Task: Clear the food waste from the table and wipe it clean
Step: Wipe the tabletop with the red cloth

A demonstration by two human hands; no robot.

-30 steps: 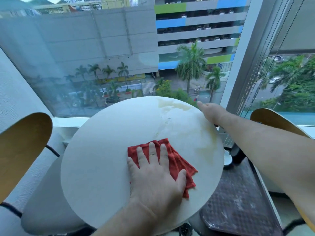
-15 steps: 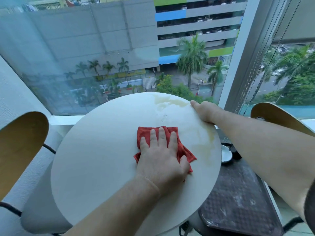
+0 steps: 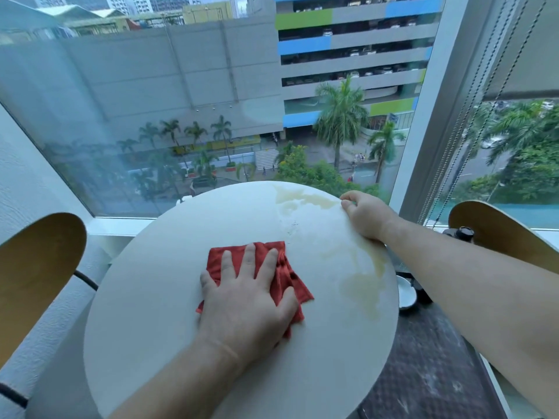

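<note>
**A red cloth (image 3: 289,275) is pressed flat on a round white table (image 3: 151,313) while the table's far right edge is gripped.**

The cloth is held down near the middle of the table by the left hand (image 3: 248,300), which is laid palm down with its fingers straight and spread. Crumpled folds are left showing past the fingertips and beside the thumb. The right hand (image 3: 363,216) is curled round the far right edge of the table and grips it. Yellowish wet stains (image 3: 360,288) are spread along the right side of the table, from the far edge toward the right edge, just beside the cloth but not covered by it. A wooden chair back (image 3: 36,267) is seen off the left edge, and a second chair back (image 3: 508,234) off the right edge. A dark tray (image 3: 429,358) and a small white dish (image 3: 405,294) are seen lower down, beyond the right edge.
</note>
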